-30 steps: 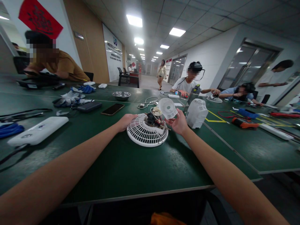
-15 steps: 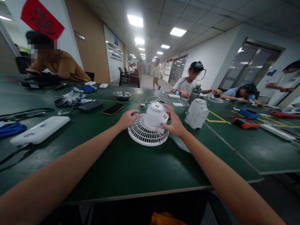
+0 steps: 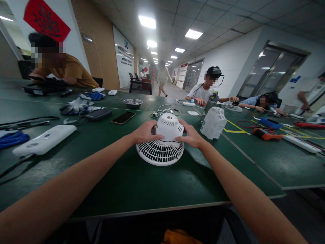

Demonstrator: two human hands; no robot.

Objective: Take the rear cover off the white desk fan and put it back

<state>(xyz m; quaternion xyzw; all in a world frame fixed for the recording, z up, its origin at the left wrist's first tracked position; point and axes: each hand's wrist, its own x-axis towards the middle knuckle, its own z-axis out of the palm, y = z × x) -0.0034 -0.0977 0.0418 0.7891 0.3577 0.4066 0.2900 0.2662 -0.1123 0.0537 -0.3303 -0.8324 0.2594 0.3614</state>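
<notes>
Our left hand [image 3: 145,132] and right hand [image 3: 192,135] clasp the domed cover [image 3: 168,126] above the fan grille [image 3: 160,158]

We have the white cover over the middle of the round grille, which lies on the green desk [image 3: 142,193] straight in front of us. As we judge it, the cover is in place or nearly so: a dark line shows under its front edge, and we cannot tell whether that is a gap or only a seam. Nothing shows that it is fastened, so seating and securing it both look unconfirmed. The vented white housing [image 3: 213,123] stands upright to the right of the grille, apart from it and unattached.

Both hands are curled and closed on the cover, one at each side. Our thumbs press low on its front, pointing inward, while our fingers wrap toward the back, where their tips are mostly hidden. Our left forearm [image 3: 83,169] and right forearm [image 3: 238,173] reach forward from either side, converging on the grille.

Beyond the grille we see a looped cable [image 3: 162,109]; a phone [image 3: 123,118] lies beyond it to the left, with a metal bowl [image 3: 132,105] farther back. A bottle [image 3: 208,107] stands behind the housing, beyond the grille to the right.
</notes>
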